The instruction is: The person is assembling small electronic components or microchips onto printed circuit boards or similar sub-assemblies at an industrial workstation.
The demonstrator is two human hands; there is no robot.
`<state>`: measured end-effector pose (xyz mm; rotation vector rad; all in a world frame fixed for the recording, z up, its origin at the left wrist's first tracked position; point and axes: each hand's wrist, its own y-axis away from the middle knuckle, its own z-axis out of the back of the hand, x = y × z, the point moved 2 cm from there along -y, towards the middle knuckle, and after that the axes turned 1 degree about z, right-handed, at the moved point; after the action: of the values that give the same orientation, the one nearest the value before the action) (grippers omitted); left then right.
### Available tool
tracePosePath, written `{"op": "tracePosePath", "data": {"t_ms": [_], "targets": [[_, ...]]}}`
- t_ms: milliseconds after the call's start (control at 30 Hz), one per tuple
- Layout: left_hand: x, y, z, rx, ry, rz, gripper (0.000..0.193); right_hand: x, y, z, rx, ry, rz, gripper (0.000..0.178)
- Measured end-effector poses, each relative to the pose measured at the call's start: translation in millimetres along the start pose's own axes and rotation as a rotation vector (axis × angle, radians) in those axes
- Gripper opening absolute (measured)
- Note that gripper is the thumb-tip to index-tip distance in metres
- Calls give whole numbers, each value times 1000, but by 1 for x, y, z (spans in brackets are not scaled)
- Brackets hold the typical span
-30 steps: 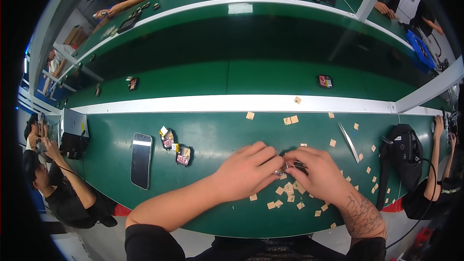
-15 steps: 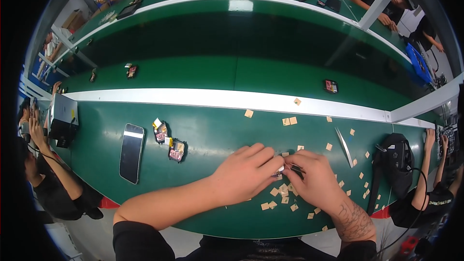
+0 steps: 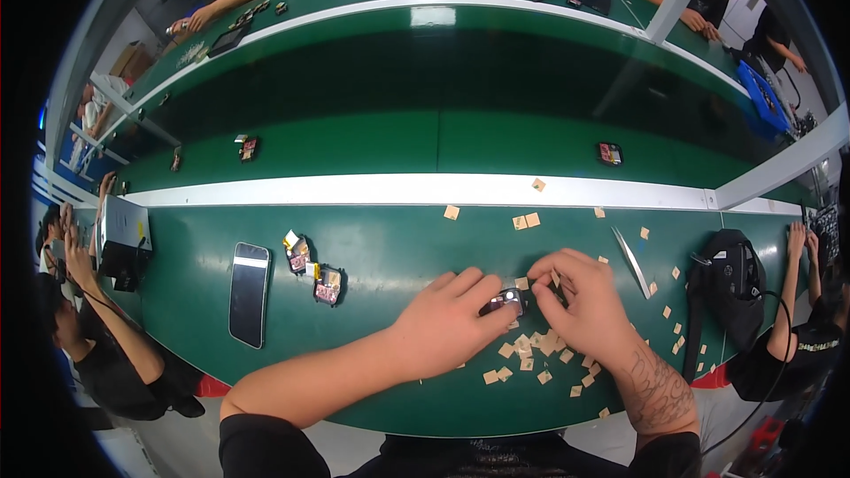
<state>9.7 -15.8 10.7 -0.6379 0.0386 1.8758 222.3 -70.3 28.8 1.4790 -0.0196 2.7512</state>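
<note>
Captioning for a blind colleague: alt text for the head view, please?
A left hand holds a small device at a green table, the right hand beside it. Tan squares lie near them; a phone and two units sit to the left, tweezers and a bag to the right.

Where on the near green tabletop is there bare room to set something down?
Bare patches: between the silver-and-black box and the smartphone, and between the two open device housings and the left hand. Crowded: beside the right hand, where small tan squares cluster, then scatter toward the tweezers and black bag.
</note>
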Motion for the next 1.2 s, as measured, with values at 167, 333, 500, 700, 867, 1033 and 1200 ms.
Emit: {"op": "tracePosePath", "data": {"t_ms": [167,333,500,700,867,1033,1200], "targets": [[0,0,2,59,-84,13,33,1,-1,-1,116,18,-17,15],[4,-6,5,-25,38,33,38,-6,1,-2,125,47,133,20],[-2,-8,6,-70,89,47,46,5,-1,4,286,-79,-81,19],[7,-11,13,107,580,398,43,0,6,1,202,-216,-21,19],[6,-13,10,126,651,467,34,-1,9,-6,160,-184,60,17],[10,-15,11,159,655,487,27,9,7,-8,184,-108,26,17],[10,-15,16,135,634,546,26,7,1,-12,160,-45,74,22]]}}
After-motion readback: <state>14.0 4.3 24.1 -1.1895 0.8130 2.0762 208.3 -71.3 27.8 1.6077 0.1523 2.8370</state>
